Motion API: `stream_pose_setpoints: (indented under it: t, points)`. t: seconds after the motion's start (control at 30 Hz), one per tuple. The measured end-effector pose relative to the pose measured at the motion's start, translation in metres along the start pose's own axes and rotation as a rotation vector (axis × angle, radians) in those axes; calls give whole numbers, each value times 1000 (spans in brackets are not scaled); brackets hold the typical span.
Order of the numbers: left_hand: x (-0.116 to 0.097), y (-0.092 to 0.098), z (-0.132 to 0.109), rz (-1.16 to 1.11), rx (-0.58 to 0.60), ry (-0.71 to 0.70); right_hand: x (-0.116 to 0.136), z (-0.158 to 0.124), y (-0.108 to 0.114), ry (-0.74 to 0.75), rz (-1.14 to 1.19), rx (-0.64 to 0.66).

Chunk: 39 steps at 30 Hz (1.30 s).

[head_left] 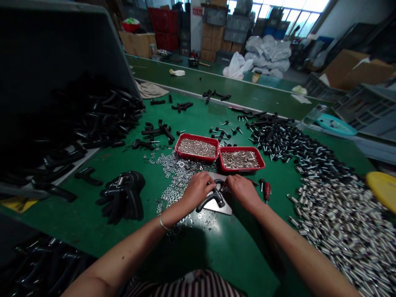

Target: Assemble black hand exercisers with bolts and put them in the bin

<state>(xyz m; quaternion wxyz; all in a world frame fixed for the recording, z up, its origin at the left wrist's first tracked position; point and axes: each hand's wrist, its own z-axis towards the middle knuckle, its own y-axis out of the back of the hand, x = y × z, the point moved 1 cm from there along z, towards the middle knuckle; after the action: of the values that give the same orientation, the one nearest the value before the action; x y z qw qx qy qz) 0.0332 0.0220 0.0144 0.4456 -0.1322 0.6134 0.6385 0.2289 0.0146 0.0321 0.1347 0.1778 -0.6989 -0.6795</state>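
A black curved part (212,199) with a ring-like end lies over a small metal plate (227,209) in front of me. My left hand (199,189) is closed on its upper left side, thumb and fingers bent around it. My right hand (239,189) pinches at the ring-like end from the right; its fingertips partly hide what is between them. Just beyond the hands stand a red tray of small metal rings (176,149) and a red tray of small metal pins (263,164). Loose washers (176,181) spread left of the plate.
A red-handled screwdriver (267,190) lies right of my right hand. Black-headed screws (278,138) and metal cylinders (343,214) are heaped at right. Stacked black parts (123,196) sit at left, near a large grey bin (119,45) of more. A green conveyor (198,80) runs behind.
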Motion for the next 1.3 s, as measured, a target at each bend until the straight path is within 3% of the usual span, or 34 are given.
stream_pose_setpoints:
  t: [0.23, 0.43, 0.5, 0.6, 0.73, 0.83, 1.0, 1.13, 1.3]
  points:
    - [-3, -11, 1, 287, 25, -61, -1, 0, 3, -28, 55, 39]
    - [-5, -15, 2, 502, 138, -337, -38, -63, -20, -343, 48, -113]
    - [-4, -14, -1, 505, 182, -388, -50, -85, -31, -424, 88, -38]
    - [-3, -9, -13, 480, 212, -407, -56, -104, -37, -496, 366, 12]
    - [-4, -3, -30, 428, 189, -310, -40, -109, -21, -437, 690, -178]
    - [-6, -2, -33, 419, 183, -262, -23, -107, -5, -321, 717, -262]
    - [-7, 0, -32, 360, 177, -230, -9, -102, 15, -178, 657, -173]
    - [-4, -1, -33, 314, 130, -138, 5, -95, 27, -208, 696, -294]
    - [-2, -8, -34, 292, 93, -89, 10, -88, 17, -142, 736, -116]
